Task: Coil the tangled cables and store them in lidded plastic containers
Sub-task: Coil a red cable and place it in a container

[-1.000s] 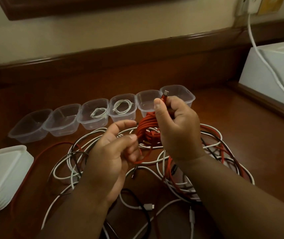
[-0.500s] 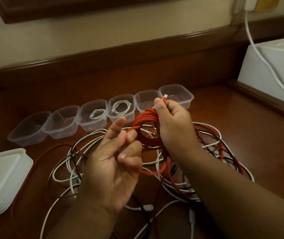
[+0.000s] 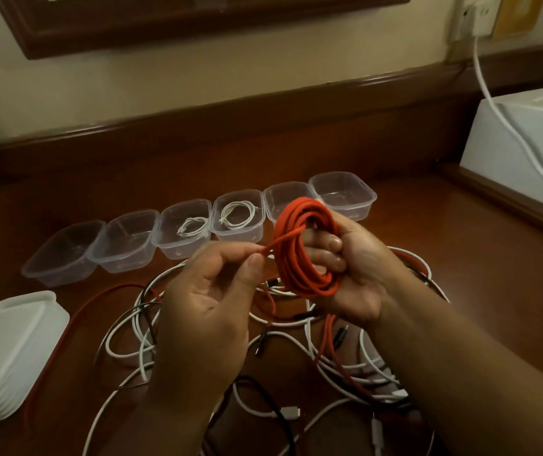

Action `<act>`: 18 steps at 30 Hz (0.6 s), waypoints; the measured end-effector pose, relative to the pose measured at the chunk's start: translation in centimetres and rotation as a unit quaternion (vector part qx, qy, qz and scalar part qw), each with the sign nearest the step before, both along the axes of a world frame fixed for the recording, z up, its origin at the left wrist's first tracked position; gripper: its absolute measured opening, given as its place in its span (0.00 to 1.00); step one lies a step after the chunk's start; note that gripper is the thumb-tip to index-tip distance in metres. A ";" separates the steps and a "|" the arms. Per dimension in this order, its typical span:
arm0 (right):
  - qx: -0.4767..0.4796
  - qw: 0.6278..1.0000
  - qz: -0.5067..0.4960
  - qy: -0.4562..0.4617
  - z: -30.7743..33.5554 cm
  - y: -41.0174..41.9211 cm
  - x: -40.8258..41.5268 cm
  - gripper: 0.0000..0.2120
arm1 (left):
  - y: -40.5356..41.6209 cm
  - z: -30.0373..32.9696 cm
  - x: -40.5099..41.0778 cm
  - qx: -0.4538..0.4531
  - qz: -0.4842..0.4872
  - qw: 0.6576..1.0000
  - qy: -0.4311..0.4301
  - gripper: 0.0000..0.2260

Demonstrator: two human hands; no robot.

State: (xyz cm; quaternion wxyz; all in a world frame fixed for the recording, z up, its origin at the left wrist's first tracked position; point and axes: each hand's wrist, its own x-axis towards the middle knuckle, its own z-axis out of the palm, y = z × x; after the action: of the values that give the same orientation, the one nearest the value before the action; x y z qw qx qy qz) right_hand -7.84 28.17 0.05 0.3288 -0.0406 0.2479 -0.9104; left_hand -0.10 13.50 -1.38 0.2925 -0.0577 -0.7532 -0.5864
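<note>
My right hand point(image 3: 352, 268) grips a coil of red cable point(image 3: 299, 255), fingers through its middle, held above the table. My left hand point(image 3: 211, 291) pinches the loose end of that red cable between thumb and forefinger, just left of the coil. Under both hands lies a tangle of white, black and red cables point(image 3: 296, 350). Behind them runs a row of several clear plastic containers point(image 3: 125, 240); two hold small white cable coils, one point(image 3: 192, 225) and another point(image 3: 235, 213). A stack of white lids point(image 3: 7, 350) sits at the left.
A white box point(image 3: 523, 143) stands at the right with a white cord point(image 3: 494, 103) running up to a wall socket. A raised wooden ledge point(image 3: 263, 123) borders the back of the table. A long red cable point(image 3: 62, 337) trails along the lids.
My right hand has turned palm-up, so the red coil now faces me. My left hand has taken hold of the cable's loose end. The view has shifted slightly.
</note>
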 end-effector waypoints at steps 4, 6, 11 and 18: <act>0.012 0.999 -0.035 0.020 0.5 -0.7 1.1 0.22 | -0.4 -0.2 -0.3 -0.012 0.107 0.994 0.004 0.09; 0.038 0.997 -0.045 0.043 0.6 -0.9 1.7 0.23 | -0.2 0.0 -0.5 0.032 0.127 0.991 -0.012 0.09; 0.034 0.991 -0.074 0.103 0.5 -1.1 2.3 0.16 | 0.1 -0.2 -1.1 0.129 0.073 0.987 -0.068 0.09; 0.070 0.989 -0.055 0.114 0.6 -1.3 2.4 0.07 | -0.9 0.2 -1.3 0.099 0.143 0.985 -0.015 0.10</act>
State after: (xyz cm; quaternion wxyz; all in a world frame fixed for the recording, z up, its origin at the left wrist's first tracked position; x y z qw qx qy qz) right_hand -5.42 26.83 0.66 0.2499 -0.1078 0.3485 -0.8969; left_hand -1.42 12.63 -1.22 0.3661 0.0886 -0.6960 -0.6114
